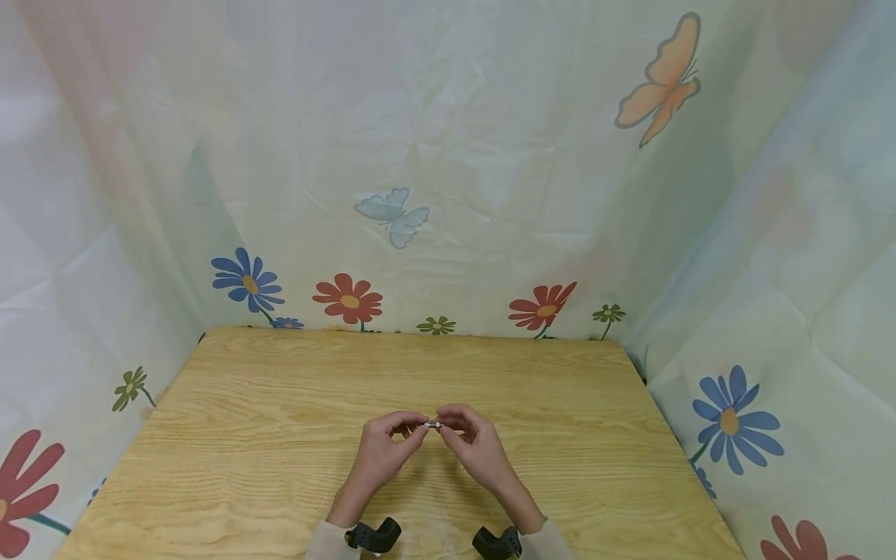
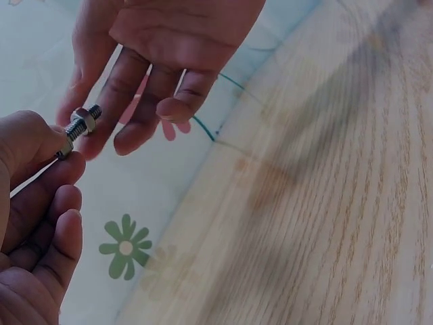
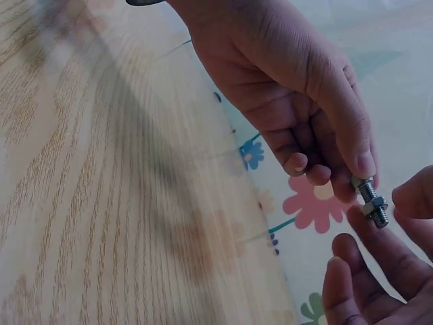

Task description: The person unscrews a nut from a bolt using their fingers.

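A small silver bolt [image 2: 76, 130] with a hex nut [image 2: 85, 119] on its threads is held above the table. My left hand [image 1: 383, 449] pinches the bolt's head end between thumb and forefinger; the same left hand [image 3: 298, 88] is seen across from the camera in the right wrist view. My right hand [image 1: 483, 451] is at the bolt's threaded end. Its forefinger [image 3: 385, 240] lies beneath or behind the nut, and whether it touches is unclear. A gap shows between the right thumb [image 3: 414, 193] and the nut, and the other right fingers are loosely bent.
Below both hands spreads a light wood-grain table [image 1: 280, 389]. Pale curtains [image 1: 455, 155] printed with flowers and butterflies surround its back and sides. Each wrist carries a black camera mount, one on the left [image 1: 374, 535] and one on the right [image 1: 497, 542].
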The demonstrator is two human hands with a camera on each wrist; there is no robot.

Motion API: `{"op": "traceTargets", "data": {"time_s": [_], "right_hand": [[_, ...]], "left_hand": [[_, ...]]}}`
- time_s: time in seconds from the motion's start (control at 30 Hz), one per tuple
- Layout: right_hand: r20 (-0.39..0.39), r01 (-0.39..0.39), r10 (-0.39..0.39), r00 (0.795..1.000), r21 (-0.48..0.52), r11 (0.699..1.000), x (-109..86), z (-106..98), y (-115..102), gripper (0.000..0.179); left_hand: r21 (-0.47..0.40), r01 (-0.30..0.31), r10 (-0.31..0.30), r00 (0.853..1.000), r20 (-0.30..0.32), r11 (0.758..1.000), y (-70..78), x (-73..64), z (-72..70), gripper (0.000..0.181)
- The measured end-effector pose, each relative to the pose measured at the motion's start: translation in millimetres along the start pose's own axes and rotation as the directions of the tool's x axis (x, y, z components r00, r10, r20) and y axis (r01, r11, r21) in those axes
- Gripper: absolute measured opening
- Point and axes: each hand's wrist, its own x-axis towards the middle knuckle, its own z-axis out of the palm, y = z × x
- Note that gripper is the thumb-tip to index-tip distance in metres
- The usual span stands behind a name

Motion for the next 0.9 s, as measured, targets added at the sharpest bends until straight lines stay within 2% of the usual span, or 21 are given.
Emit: {"op": "traceTargets", "data": {"time_s": [0.27, 0.37, 0.43, 0.53, 0.63, 0.7, 0.9], "right_hand": [[-0.023, 0.136, -0.135, 0.991, 0.048, 0.990, 0.1, -1.8, 0.3, 0.028], [-0.052, 0.153, -0.151, 0.987, 0.037, 0.988, 0.7, -1.3, 0.0, 0.026], [-0.080, 0.127, -0.124, 0.989, 0.032, 0.991, 1.5, -0.4, -0.3, 0.025], [-0.118, 0.025, -0.020, 0.993, 0.034, 0.999, 2.7, 1.5, 0.0, 0.025], [-0.114, -0.094, 0.098, 0.989, 0.040, 0.995, 2.8, 3.7, 0.4, 0.027], [-0.101, -0.145, 0.148, 0.984, 0.036, 0.989, 1.9, 5.0, 0.9, 0.030], [-0.075, -0.168, 0.170, 0.983, 0.024, 0.985, 0.2, 6.3, 1.5, 0.033]], "left_hand": [[0.007, -0.014, 0.014, 1.000, 0.003, 1.000, -1.9, 1.6, -0.2, 0.010], [0.007, -0.025, 0.025, 1.000, 0.003, 1.000, -1.6, 2.0, -0.4, 0.010], [0.010, -0.031, 0.031, 1.000, 0.003, 0.999, -0.6, 2.3, -0.5, 0.009], [0.014, -0.042, 0.042, 0.999, 0.003, 0.999, 1.3, 2.5, -0.4, 0.010], [0.017, -0.053, 0.052, 0.999, 0.005, 0.998, 2.8, 2.6, 0.3, 0.012], [0.017, -0.058, 0.057, 0.998, 0.007, 0.998, 3.4, 2.6, 1.0, 0.013], [0.015, -0.047, 0.047, 0.999, 0.007, 0.999, 2.9, 2.0, 2.2, 0.011]]}}
